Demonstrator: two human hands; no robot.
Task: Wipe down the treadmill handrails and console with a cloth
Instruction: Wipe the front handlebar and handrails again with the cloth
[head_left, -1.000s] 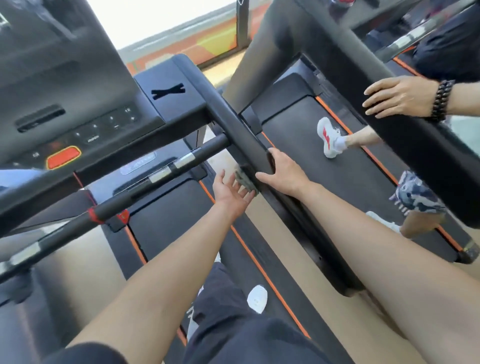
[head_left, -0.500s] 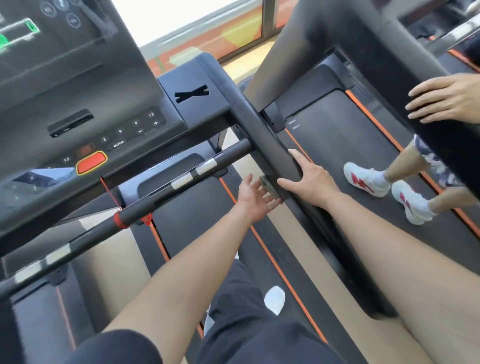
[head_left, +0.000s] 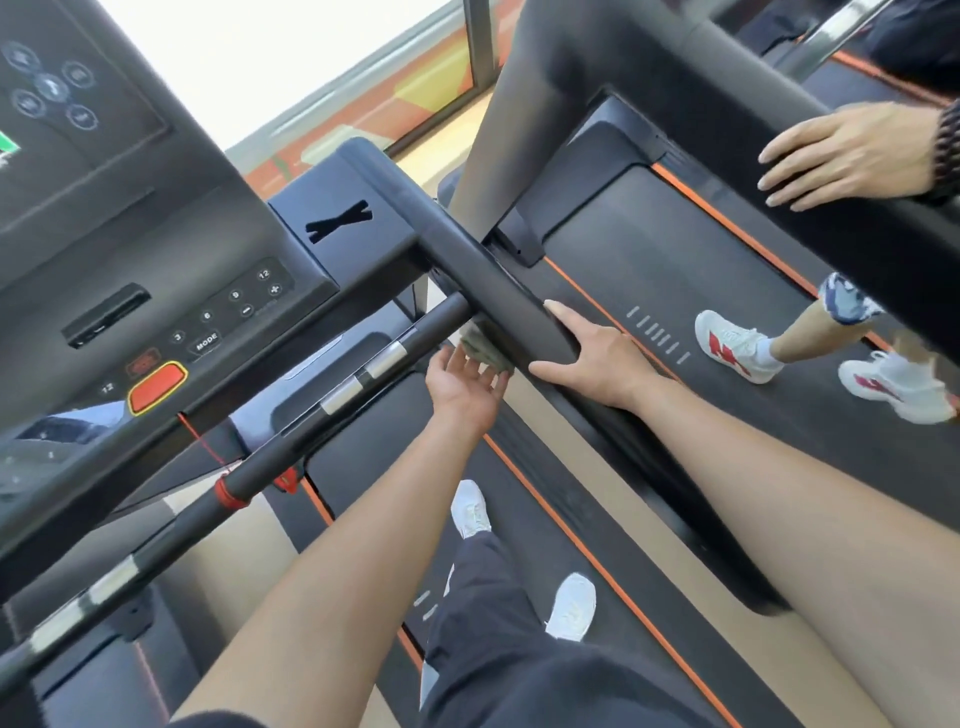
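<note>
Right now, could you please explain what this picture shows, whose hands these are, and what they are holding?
This is one picture from a camera worn on a person's head, looking down along both bare arms. There is no robot here. The person stands on a treadmill. The left hand presses a grey cloth with straight fingers against the inner side of the handrail. The right hand holds that handrail from above. At the left is the console with a red button, and a crossbar runs below it. At the right, a second person's hand rests on the next treadmill, and that person's white shoes are on its belt.
</note>
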